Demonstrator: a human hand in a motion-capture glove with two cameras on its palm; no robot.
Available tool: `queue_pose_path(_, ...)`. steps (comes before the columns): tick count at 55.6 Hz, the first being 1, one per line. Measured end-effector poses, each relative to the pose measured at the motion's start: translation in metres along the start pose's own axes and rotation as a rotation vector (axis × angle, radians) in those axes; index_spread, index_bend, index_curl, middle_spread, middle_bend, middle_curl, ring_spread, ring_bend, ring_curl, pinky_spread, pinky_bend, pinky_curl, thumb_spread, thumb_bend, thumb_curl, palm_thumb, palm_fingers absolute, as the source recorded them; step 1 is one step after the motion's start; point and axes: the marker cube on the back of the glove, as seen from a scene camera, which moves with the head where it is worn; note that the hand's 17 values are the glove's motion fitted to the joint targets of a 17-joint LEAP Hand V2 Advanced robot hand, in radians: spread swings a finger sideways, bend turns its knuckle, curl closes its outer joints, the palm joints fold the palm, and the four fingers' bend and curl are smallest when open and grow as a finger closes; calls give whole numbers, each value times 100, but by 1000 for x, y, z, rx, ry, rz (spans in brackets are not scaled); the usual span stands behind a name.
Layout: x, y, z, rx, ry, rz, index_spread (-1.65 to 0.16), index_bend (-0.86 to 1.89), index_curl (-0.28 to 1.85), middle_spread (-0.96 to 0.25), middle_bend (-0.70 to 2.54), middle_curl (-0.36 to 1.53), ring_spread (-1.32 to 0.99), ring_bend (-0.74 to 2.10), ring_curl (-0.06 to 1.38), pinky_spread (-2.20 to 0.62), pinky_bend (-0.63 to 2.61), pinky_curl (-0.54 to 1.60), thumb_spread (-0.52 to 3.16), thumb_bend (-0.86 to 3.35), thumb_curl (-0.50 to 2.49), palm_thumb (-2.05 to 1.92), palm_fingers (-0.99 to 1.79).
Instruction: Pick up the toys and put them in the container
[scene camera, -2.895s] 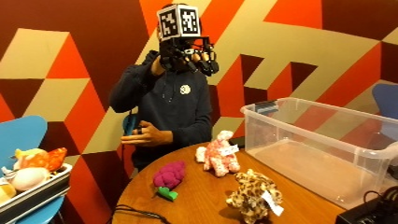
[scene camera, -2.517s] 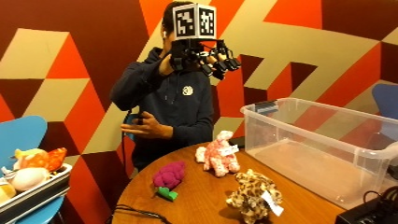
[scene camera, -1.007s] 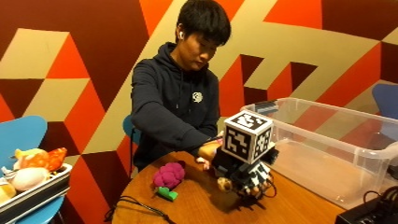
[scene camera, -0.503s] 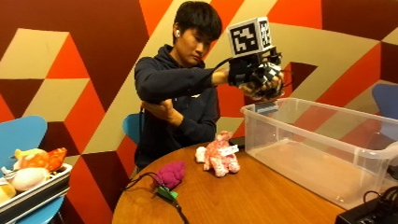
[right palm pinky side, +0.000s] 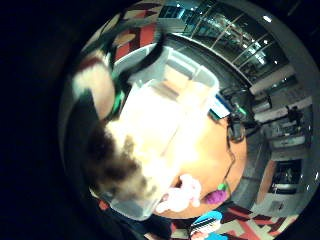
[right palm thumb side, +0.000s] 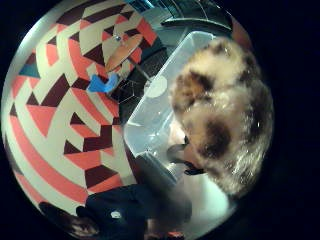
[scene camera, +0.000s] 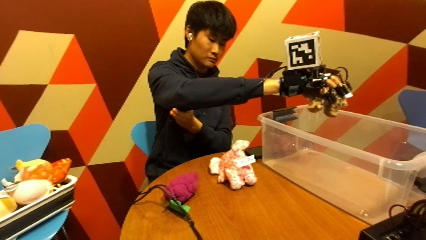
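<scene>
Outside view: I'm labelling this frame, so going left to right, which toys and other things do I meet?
Tray of soft toys → purple plush toy → pink plush toy → spotted plush toy gripped by the gloved right hand, held above the clear container.

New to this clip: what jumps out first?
The gloved right hand holds a spotted plush toy in the air above the clear plastic container, at its near-left corner. On the round wooden table, a pink plush and a purple plush wait beside the container.
</scene>
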Motion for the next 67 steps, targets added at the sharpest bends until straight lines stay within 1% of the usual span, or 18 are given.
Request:
queue_pose_path(2,-5,-1,4,-20,-21,24,-32,59,101,-18,97,72,-36,121,73,-30,133,63,48,15,98,55,3)
queue_pose_path(3,-7,-1,6,-27,-14,16,-32,60,99,-16,86,68,-33,108,69,-25,131,62,58,11,95,47,-19)
queue_pose_path(4,-7,0,7,-33,-3,6,-32,57,96,-16,86,68,-30,101,68,-22,129,61,65,9,93,44,-22)
queue_pose_path(5,-8,1,8,-36,5,3,-32,55,93,-12,72,63,-26,90,65,-18,129,60,71,6,90,39,-42)
queue_pose_path(8,-8,5,5,-37,-7,31,-30,42,85,-8,56,57,-18,64,58,-10,124,55,85,-2,82,27,-59)
queue_pose_path(11,-2,13,-2,-32,-38,65,-29,31,79,-4,43,51,-13,47,51,-5,119,52,95,-4,75,20,-52)
queue_pose_path(15,9,36,-19,-21,-126,36,-28,18,71,-1,28,46,-8,31,45,-1,110,48,103,-5,67,11,-44)
queue_pose_path(21,38,79,-39,-2,-148,56,-27,13,62,1,17,42,-3,15,38,3,96,43,111,-4,59,5,-29)
queue_pose_path(26,63,121,-48,7,-106,54,-25,12,57,2,16,40,-1,13,35,5,90,40,115,-2,54,3,-23)
queue_pose_path(32,97,165,-46,-1,-54,155,-24,13,52,2,19,40,0,15,32,7,84,38,120,-2,49,2,-15)
queue_pose_path(38,119,198,-28,-76,-75,211,-23,14,48,2,19,40,1,17,31,7,82,36,127,0,46,6,-9)
queue_pose_path(44,127,224,11,-222,-78,211,-22,15,46,2,18,39,1,17,30,7,81,36,131,0,43,9,-8)
queue_pose_path(50,128,236,60,-397,-75,210,-24,7,40,4,9,34,3,17,29,8,94,38,132,-1,41,9,-23)
queue_pose_path(58,116,244,122,-537,-100,181,-26,11,34,6,5,27,5,15,27,9,106,41,121,-4,38,4,-29)
queue_pose_path(61,109,249,142,-568,-83,157,-27,13,34,6,5,25,6,15,27,9,108,42,117,-3,38,4,-28)
queue_pose_path(63,104,253,153,-568,-65,135,-28,20,35,6,3,22,6,13,26,9,111,42,116,-3,38,4,-24)
queue_pose_path(66,99,255,165,-519,-68,118,-29,25,37,7,6,21,7,12,24,9,114,43,116,1,39,10,-16)
queue_pose_path(67,98,255,167,-495,-75,120,-29,26,37,7,5,20,8,17,25,9,114,42,118,2,39,12,-12)
